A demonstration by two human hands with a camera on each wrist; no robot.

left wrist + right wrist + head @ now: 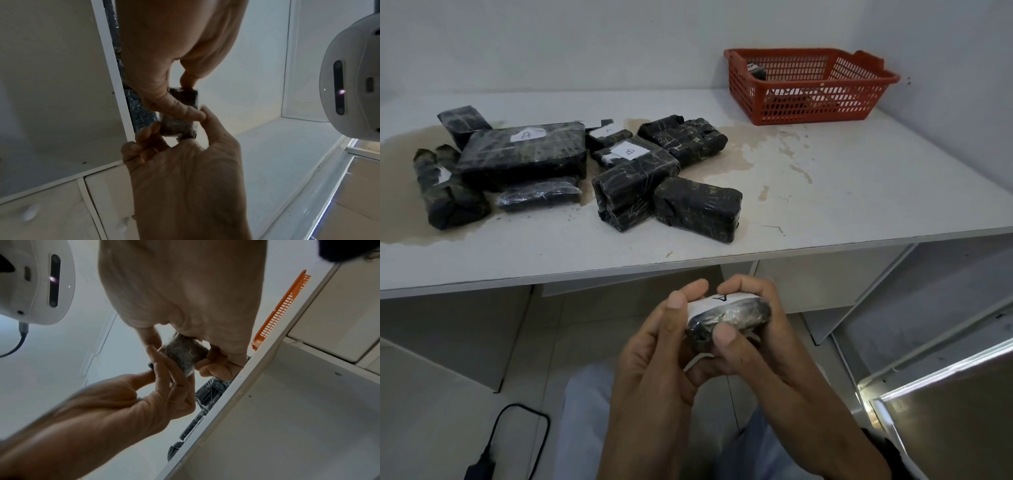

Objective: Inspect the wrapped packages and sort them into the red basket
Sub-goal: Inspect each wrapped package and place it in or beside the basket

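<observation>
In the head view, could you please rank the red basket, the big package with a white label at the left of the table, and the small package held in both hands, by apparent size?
1. Red basket, though it stands farthest away.
2. Big labelled package.
3. Small package, held by the left hand and right hand; it looks smallest even though it is nearest the camera.

Held package (726, 317): white label (717, 299) marked "A". Large bench package (524, 156): label (528, 134) marked "A". Small package behind it (607, 135): marked "A". Middle package (633, 156): label (629, 151) marked "B". No other legible text.
</observation>
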